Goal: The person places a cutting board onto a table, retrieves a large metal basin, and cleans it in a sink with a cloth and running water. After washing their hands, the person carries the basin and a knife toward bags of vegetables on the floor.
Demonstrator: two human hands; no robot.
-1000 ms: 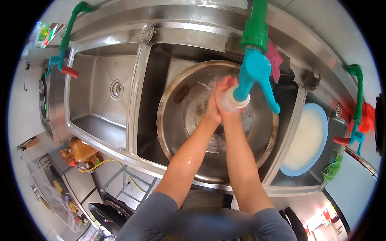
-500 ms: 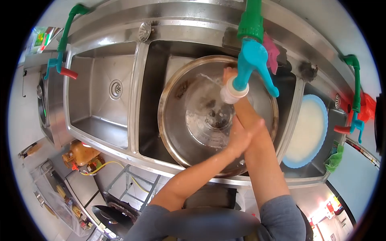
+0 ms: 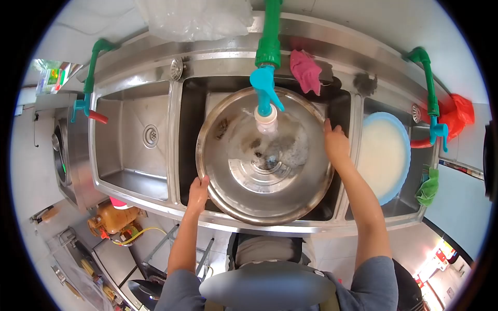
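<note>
Head view, and it's the big round basin (image 3: 215, 160) at the centre: smooth, shiny metal, brownish along its rolled rim, sloping down to a ringed floor under rippled, frothy water. It sits in the middle sink (image 3: 189, 116), its near rim out over the front edge. The left hand (image 3: 197, 194) is clamped on the rim at the near left; the right hand (image 3: 336, 143), well apart from it, is clamped on the rim at the right, fingertips over the lip. Dark gaps run down both sides, widest at the far left corner. Straight above hangs the blue plastic tap (image 3: 266, 85), its white nozzle over the water, limiting the headroom. Behind it, a crumpled pink cloth (image 3: 306, 71) lies on the steel ledge. Out left, the square-sided sink (image 3: 132, 116) slopes to a round drain; out right, a scalloped blue tub (image 3: 393, 193) holds cloudy, whitish liquid.
</note>
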